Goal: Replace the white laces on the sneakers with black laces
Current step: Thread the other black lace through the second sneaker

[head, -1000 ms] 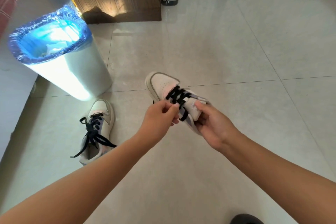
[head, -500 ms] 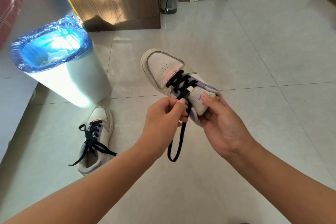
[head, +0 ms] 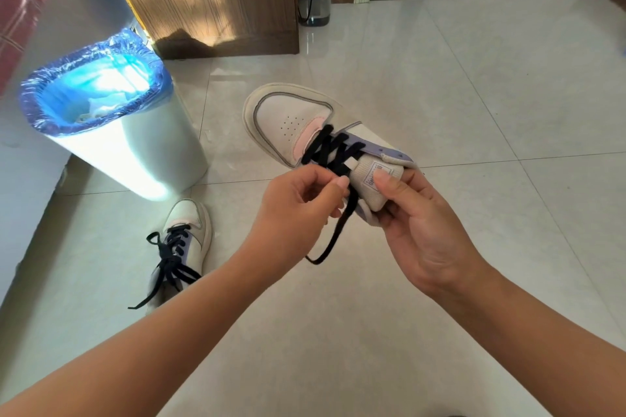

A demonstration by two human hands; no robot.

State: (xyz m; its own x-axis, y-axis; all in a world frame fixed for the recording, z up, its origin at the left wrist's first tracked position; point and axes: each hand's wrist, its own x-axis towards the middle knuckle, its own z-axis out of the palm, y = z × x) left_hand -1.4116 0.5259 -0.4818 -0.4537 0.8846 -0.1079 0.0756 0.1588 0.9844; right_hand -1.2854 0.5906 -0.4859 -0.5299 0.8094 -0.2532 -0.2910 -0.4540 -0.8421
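The right hand [head: 420, 213] grips the sneaker [head: 305, 125] by its tongue, held above the floor [head: 474, 112]. The left hand [head: 298, 203] pinches the black lace [head: 342, 223] beside the tongue; its loop hangs below. Best to pull the slack through evenly, keeping the lace flat and the tongue steady.

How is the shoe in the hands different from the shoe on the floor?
The held sneaker is up in the air, gripped by the right hand; the floor sneaker lies by the bin. The left hand pinches the held one's lace; the floor one's ends trail loose. Both have black laces.
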